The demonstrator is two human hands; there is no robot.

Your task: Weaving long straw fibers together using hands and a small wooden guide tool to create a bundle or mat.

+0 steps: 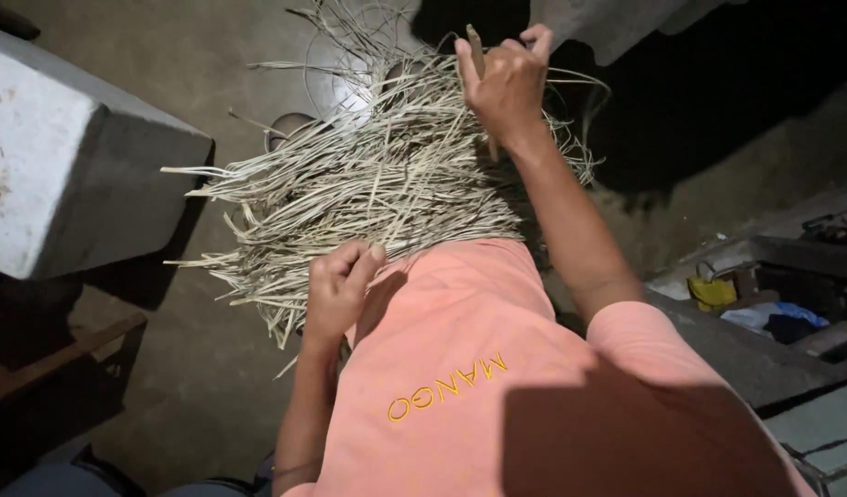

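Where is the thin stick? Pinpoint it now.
In the head view, the thin stick stands near top centre, gripped in the right hand above the bundle of pale strips.

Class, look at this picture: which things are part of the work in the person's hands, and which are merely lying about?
In the work:
pale dried strips, a loose bundle on the lap
left hand, at the bundle's near edge
right hand, gripping a thin stick

Lying about:
grey concrete block
yellow bag
blue cloth
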